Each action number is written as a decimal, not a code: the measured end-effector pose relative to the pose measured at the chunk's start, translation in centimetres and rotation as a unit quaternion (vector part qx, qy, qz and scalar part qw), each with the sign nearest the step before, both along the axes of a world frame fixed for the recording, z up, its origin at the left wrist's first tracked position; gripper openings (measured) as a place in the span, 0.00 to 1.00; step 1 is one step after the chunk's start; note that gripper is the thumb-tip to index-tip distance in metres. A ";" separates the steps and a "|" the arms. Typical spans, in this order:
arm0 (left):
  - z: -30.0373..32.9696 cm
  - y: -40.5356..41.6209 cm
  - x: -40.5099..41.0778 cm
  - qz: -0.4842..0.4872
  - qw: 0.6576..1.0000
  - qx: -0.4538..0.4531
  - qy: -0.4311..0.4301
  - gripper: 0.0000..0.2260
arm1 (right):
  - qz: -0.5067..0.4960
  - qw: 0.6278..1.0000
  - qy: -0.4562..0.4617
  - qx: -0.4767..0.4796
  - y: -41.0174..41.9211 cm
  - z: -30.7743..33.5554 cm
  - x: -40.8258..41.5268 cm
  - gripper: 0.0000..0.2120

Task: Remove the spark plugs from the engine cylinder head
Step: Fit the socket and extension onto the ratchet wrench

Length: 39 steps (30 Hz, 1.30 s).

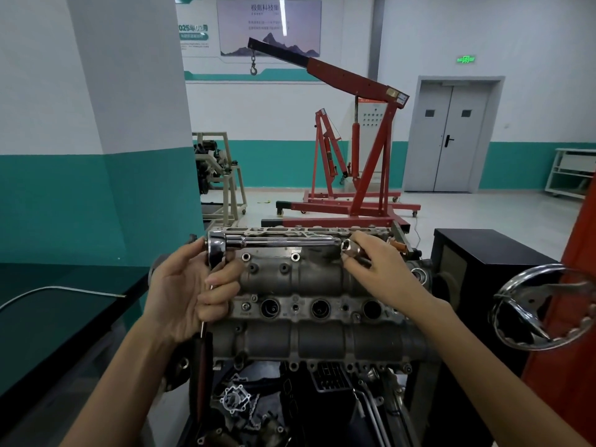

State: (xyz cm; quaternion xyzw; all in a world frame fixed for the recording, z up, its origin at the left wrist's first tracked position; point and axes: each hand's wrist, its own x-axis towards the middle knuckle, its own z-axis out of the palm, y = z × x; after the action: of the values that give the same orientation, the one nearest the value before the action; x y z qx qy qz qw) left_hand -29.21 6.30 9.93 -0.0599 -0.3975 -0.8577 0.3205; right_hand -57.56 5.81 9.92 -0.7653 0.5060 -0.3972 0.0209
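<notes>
Workshop room with white walls [532, 37] banded in teal, pale floor [483, 214], grey double door [450, 137] at the back right, red engine crane [361, 150] standing mid-room with its hook [253, 70] hanging before a wall poster [269, 27]. Dark bench top [64, 317] at left, a thin metal tube [58, 290] lying across it; black cabinet [477, 253] at right with a chrome handwheel [545, 308] near it. Engine cylinder head [309, 285] mounted straight ahead on a stand, three round plug wells [321, 308] showing in a row along its middle, too dark inside to tell whether plugs sit in them. Left hand [190, 288] curled around the ratchet head [216, 248] and the extension shaft [202, 327] running down from it, fingers wrapped close, thumb up by the head. Ratchet wrench [277, 241] held level over the far edge of the head. Right hand [374, 269] at the handle's end, fingertips pinched on it, remaining fingers slightly spread. Below the head, an open space holding loose parts: a gasket [235, 400], chain pieces and dark castings.
</notes>
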 end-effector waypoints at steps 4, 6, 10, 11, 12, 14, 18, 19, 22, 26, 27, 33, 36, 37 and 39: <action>0.0 0.1 -0.4 0.126 0.985 -0.053 -0.103 0.24 | 0.001 0.999 0.032 -0.017 0.2 0.4 1.0 0.09; 0.1 0.5 -0.6 0.214 0.959 -0.080 -0.169 0.26 | -0.006 0.999 0.032 -0.023 0.3 0.6 1.1 0.10; 0.5 0.5 -0.6 0.292 0.936 -0.053 -0.187 0.26 | -0.048 0.997 0.060 -0.014 0.3 0.3 0.0 0.08; 0.6 0.5 -0.6 0.303 0.933 -0.047 -0.188 0.24 | -0.059 0.996 0.068 -0.011 0.2 0.2 -0.2 0.05; 0.7 0.5 -0.5 0.313 0.929 -0.046 -0.192 0.21 | -0.065 0.995 0.071 -0.009 0.1 0.2 -0.3 0.04; 0.9 0.5 -0.5 0.335 0.917 -0.061 -0.210 0.18 | -0.058 0.996 0.066 -0.013 0.1 0.2 -0.1 0.04; 1.1 1.0 -0.8 0.374 0.884 -0.114 -0.256 0.16 | -0.041 0.996 0.075 -0.035 0.2 0.4 0.8 0.04; 1.1 1.1 -0.7 0.377 0.880 -0.119 -0.262 0.16 | -0.042 0.995 0.081 -0.040 0.3 0.5 0.8 0.04; 1.2 1.1 -0.3 0.379 0.877 -0.120 -0.270 0.16 | -0.042 0.994 0.090 -0.047 0.5 0.5 0.9 0.04; 1.6 1.0 0.4 0.388 0.875 -0.115 -0.265 0.16 | -0.034 0.995 0.080 -0.041 0.6 0.6 0.8 0.05; 1.7 1.0 0.4 0.389 0.874 -0.116 -0.267 0.16 | -0.034 0.995 0.084 -0.039 0.6 0.7 0.9 0.05; 1.7 0.8 0.3 0.390 0.863 -0.135 -0.290 0.16 | -0.046 0.991 0.113 -0.056 1.2 1.1 1.6 0.05; 2.0 0.6 0.7 0.389 0.849 -0.165 -0.317 0.17 | -0.058 0.978 0.186 -0.072 1.5 1.2 1.1 0.07; 2.3 0.5 0.9 0.388 0.840 -0.183 -0.333 0.17 | -0.063 0.968 0.229 -0.075 1.5 1.2 1.1 0.08; 3.1 0.4 1.3 0.388 0.814 -0.232 -0.364 0.16 | -0.067 0.949 0.301 -0.071 1.6 1.1 1.2 0.11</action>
State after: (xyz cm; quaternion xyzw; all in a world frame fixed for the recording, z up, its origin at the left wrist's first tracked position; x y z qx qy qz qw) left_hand -27.94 6.68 13.02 0.3436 -0.6624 -0.5040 0.4350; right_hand -56.36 7.42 11.05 -0.8129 0.5098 -0.1837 -0.2135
